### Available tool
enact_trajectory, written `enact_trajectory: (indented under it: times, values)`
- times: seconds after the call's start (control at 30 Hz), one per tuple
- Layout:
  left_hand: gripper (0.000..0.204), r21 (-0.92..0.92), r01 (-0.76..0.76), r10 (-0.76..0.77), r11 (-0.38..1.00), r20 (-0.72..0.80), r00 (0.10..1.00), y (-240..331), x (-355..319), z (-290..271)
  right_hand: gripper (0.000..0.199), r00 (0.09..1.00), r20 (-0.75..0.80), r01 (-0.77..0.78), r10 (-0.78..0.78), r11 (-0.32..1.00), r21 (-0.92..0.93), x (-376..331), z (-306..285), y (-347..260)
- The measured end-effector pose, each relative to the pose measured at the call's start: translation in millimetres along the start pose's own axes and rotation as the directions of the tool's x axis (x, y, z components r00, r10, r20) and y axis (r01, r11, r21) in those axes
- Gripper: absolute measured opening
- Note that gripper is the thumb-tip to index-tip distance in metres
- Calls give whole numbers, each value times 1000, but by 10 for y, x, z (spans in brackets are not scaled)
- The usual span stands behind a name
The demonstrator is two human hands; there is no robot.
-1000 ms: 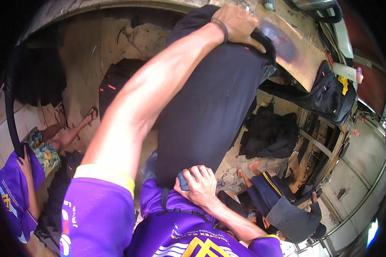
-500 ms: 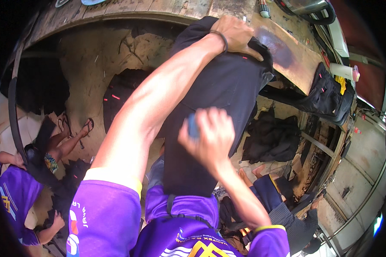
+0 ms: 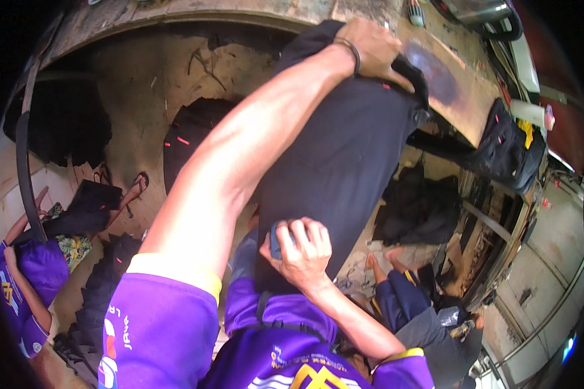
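Note:
A black garment [image 3: 337,155], which looks like trousers, stretches from the table edge down to my waist. At its far end my left hand [image 3: 372,48] presses and grips the bunched cloth, the thumb lying along it on the right. My right hand [image 3: 305,253] is closed around a small blue-grey block [image 3: 282,240] and rests on the near part of the cloth. The block's underside is hidden by the fingers. Whatever supports the garment underneath is covered.
A wooden table [image 3: 240,13] runs across the far side, with a scorched board [image 3: 448,91] at right. Black clothes [image 3: 506,142] hang beside a white bottle [image 3: 531,113]. Dark cloth piles [image 3: 418,204] lie below. Co-workers sit at left [image 3: 39,266] and lower right [image 3: 402,298].
My right hand has moved down the garment toward my waist with the block. My left hand keeps its hold. The co-worker at left has shifted posture.

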State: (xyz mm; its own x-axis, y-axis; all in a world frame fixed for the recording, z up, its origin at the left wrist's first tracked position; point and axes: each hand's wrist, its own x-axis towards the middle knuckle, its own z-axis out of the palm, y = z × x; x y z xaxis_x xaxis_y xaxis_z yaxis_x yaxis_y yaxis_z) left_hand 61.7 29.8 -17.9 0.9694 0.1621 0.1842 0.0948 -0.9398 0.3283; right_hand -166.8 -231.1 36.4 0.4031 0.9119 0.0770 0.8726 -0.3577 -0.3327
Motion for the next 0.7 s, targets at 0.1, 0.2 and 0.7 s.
enact_trajectory:
  times: [0.1,0.2,0.7]
  values:
    - [97,9,1,-1,1000,-18,1000,-4,5,9,33,962,272,-73,35,988,133,117,-110,-21]
    - [99,6,23,-23,1000,11,1000,6,5,17,31,992,-20,-119,121,989,86,626,-4,73]
    - [92,78,72,-81,994,131,988,106,-29,-239,31,988,-125,-85,89,996,36,-118,-26,-3]
